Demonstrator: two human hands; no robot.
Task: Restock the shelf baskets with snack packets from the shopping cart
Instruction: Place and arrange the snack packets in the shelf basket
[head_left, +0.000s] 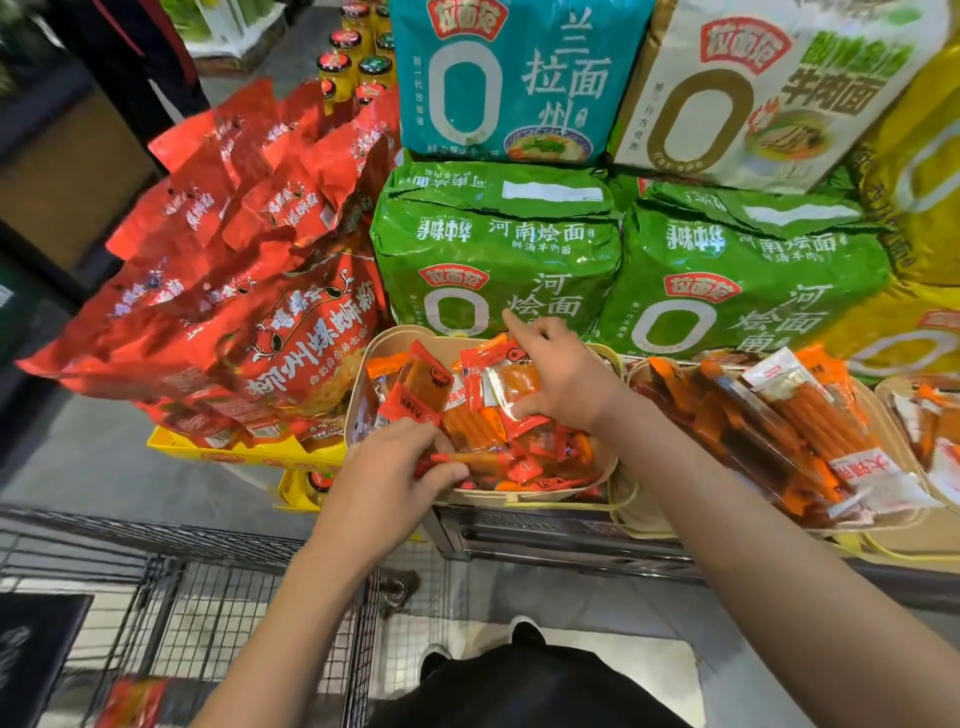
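Note:
A pale shelf basket (371, 349) in front of me is heaped with several small orange-red snack packets (415, 387). My left hand (387, 475) is at the basket's near left rim, fingers curled round a few long red packets (470, 460). My right hand (558, 374) lies over the top of the pile, its thumb and fingers pinching a clear orange packet (511, 387), the index finger sticking up. The wire shopping cart (197, 587) stands low on the left, with a red packet (132, 701) lying in it.
A second basket (631, 514) with longer orange stick packets (800, 415) sits to the right, and a third at the far right edge. Green noodle bags (493, 249) stack behind the baskets. Big red bags (249, 291) lean at the left over yellow boxes (244, 452).

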